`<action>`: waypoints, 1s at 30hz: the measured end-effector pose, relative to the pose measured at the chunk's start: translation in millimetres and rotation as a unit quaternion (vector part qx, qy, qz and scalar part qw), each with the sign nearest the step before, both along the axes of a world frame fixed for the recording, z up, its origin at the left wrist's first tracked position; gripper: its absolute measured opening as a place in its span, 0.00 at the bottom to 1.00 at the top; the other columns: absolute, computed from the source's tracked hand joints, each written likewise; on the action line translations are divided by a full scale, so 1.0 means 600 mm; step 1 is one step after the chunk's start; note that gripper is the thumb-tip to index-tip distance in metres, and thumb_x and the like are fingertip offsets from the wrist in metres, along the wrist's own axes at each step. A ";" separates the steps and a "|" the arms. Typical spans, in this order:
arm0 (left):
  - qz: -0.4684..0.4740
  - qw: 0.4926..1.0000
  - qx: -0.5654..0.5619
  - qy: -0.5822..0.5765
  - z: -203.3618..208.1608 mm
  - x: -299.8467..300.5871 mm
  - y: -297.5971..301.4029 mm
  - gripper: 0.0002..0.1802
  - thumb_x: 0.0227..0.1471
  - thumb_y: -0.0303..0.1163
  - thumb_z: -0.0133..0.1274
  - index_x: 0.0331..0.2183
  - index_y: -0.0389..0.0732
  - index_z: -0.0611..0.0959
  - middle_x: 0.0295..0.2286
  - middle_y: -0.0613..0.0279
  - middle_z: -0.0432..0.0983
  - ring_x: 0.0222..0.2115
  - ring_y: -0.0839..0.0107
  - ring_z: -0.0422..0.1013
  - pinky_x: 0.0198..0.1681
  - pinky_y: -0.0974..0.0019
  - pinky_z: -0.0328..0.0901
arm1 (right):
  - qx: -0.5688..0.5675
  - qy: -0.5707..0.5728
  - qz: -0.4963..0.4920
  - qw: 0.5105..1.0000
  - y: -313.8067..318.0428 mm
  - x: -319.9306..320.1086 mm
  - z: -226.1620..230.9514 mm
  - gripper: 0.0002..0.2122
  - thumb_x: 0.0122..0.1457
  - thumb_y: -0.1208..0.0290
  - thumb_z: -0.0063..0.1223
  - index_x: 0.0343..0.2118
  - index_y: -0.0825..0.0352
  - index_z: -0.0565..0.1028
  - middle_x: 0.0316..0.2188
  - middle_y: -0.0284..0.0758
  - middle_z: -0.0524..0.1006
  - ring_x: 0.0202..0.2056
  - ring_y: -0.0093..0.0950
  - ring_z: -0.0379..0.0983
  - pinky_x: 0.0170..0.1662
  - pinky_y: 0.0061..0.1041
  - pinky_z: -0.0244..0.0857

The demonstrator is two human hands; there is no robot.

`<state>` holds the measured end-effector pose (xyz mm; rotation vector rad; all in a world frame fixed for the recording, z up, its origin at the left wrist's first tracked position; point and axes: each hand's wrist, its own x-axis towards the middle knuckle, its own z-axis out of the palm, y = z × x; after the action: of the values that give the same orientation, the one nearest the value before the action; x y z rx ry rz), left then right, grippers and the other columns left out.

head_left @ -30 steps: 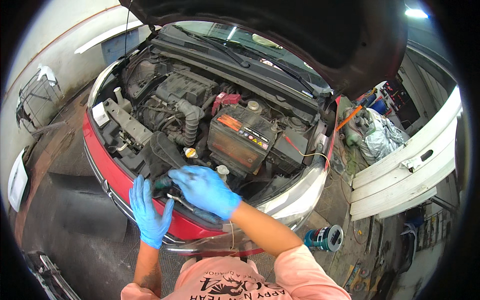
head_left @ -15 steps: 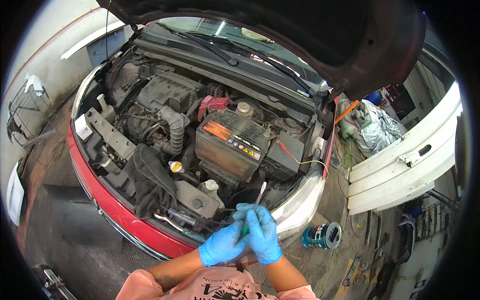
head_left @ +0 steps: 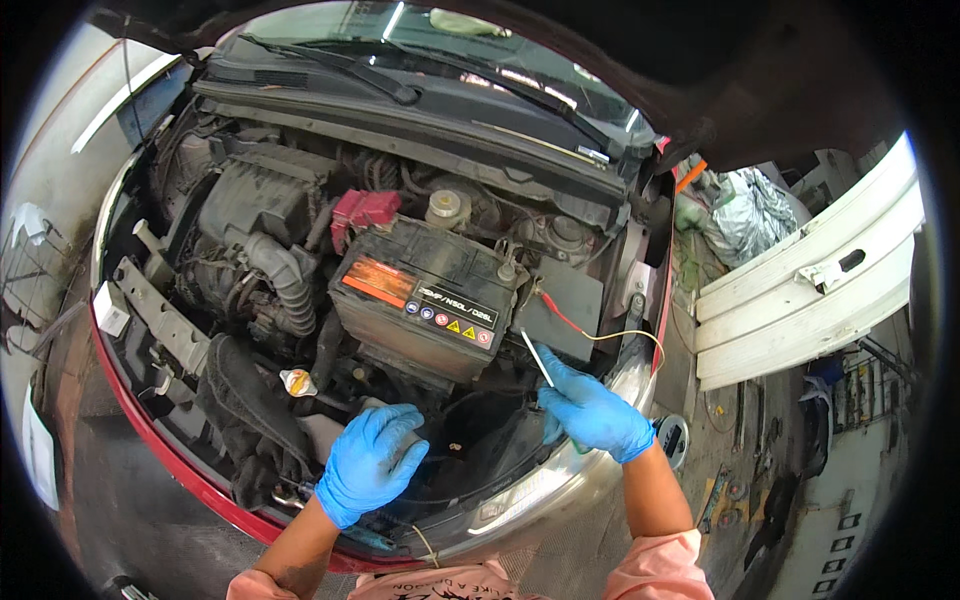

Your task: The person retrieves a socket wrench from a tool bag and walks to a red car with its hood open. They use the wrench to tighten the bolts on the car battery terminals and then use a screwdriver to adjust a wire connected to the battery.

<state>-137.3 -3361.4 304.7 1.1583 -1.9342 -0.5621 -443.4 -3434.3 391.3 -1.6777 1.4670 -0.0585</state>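
Note:
My right hand (head_left: 597, 410), in a blue glove, is closed around a screwdriver (head_left: 537, 358). Its pale shaft points up toward the black box (head_left: 570, 300) beside the car battery (head_left: 410, 335); a bit of green handle shows under the palm. Gloved in blue as well, my left hand (head_left: 370, 465) rests over the plastic parts at the front of the engine bay, fingers apart and holding nothing visible. A red-ended lead (head_left: 563, 312) with a thin yellow wire lies across the black box. Behind the battery sits a red cover (head_left: 365, 212).
The raised hood (head_left: 680, 70) hangs overhead. A dark cloth (head_left: 250, 410) lies over the front panel, near a yellow-marked cap (head_left: 298, 382). The headlight (head_left: 530, 500) is below my hands. To the right are a round can (head_left: 672, 440) and a white panel (head_left: 810, 285).
My hands have come apart. The right has moved right and up with the screwdriver; the left has moved left and now lies open. The view has shifted closer to the engine bay.

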 end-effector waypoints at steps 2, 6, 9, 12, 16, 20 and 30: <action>-0.014 1.000 0.023 -0.013 0.012 -0.016 -0.019 0.24 0.49 0.32 0.62 0.47 0.33 0.78 0.44 0.47 0.77 0.42 0.50 0.75 0.46 0.57 0.70 | 0.061 0.023 0.023 0.998 -0.016 0.028 0.016 0.31 0.66 0.64 0.42 0.70 0.66 0.48 0.43 0.54 0.75 0.41 0.46 0.77 0.47 0.38 0.69; -0.071 0.995 0.067 -0.004 0.001 -0.090 -0.047 0.40 0.52 0.36 0.60 0.61 0.29 0.64 0.52 0.35 0.70 0.42 0.45 0.74 0.47 0.54 0.69 | 0.204 -0.008 -0.011 0.979 -0.032 0.065 0.042 0.33 0.68 0.64 0.42 0.71 0.65 0.43 0.31 0.48 0.80 0.26 0.37 0.80 0.33 0.33 0.74; -0.108 0.987 0.116 0.024 -0.013 -0.142 -0.060 0.51 0.48 0.30 0.60 0.66 0.29 0.50 0.61 0.24 0.51 0.55 0.35 0.65 0.57 0.52 0.64 | 0.172 -0.127 -0.053 0.975 -0.004 0.048 0.006 0.32 0.68 0.66 0.41 0.71 0.63 0.42 0.24 0.38 0.77 0.17 0.25 0.73 0.20 0.25 0.69; -0.092 0.991 0.096 0.009 -0.015 -0.169 -0.073 0.53 0.47 0.29 0.61 0.66 0.29 0.49 0.62 0.24 0.47 0.56 0.33 0.63 0.58 0.50 0.62 | 0.212 -0.190 -0.093 0.954 -0.002 0.038 -0.005 0.31 0.69 0.69 0.41 0.71 0.60 0.45 0.21 0.30 0.73 0.16 0.18 0.70 0.16 0.18 0.62; -0.076 0.992 0.096 -0.011 -0.014 -0.184 -0.077 0.52 0.45 0.29 0.60 0.65 0.25 0.51 0.63 0.22 0.46 0.59 0.33 0.59 0.61 0.51 0.59 | 0.229 -0.233 -0.109 0.939 -0.005 0.031 -0.020 0.30 0.70 0.68 0.40 0.72 0.59 0.45 0.17 0.29 0.71 0.13 0.17 0.64 0.17 0.19 0.62; -0.088 0.992 0.086 -0.017 -0.012 -0.185 -0.067 0.48 0.44 0.29 0.60 0.62 0.22 0.56 0.61 0.23 0.50 0.60 0.34 0.59 0.62 0.50 0.58 | 0.233 -0.275 -0.123 0.925 -0.001 0.031 -0.031 0.29 0.69 0.70 0.39 0.71 0.59 0.47 0.17 0.27 0.70 0.13 0.15 0.62 0.17 0.17 0.60; -0.072 0.996 0.054 0.021 -0.012 -0.185 -0.060 0.45 0.44 0.30 0.62 0.59 0.21 0.62 0.59 0.26 0.56 0.58 0.35 0.61 0.62 0.48 0.60 | 0.248 -0.311 -0.169 0.902 -0.002 0.055 -0.016 0.28 0.68 0.75 0.36 0.70 0.60 0.51 0.23 0.27 0.69 0.13 0.15 0.60 0.16 0.16 0.57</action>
<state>-248.3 -3397.3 297.6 1.0690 -1.9820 -0.7708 -410.5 -3435.4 381.9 -0.8607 1.1288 -0.3492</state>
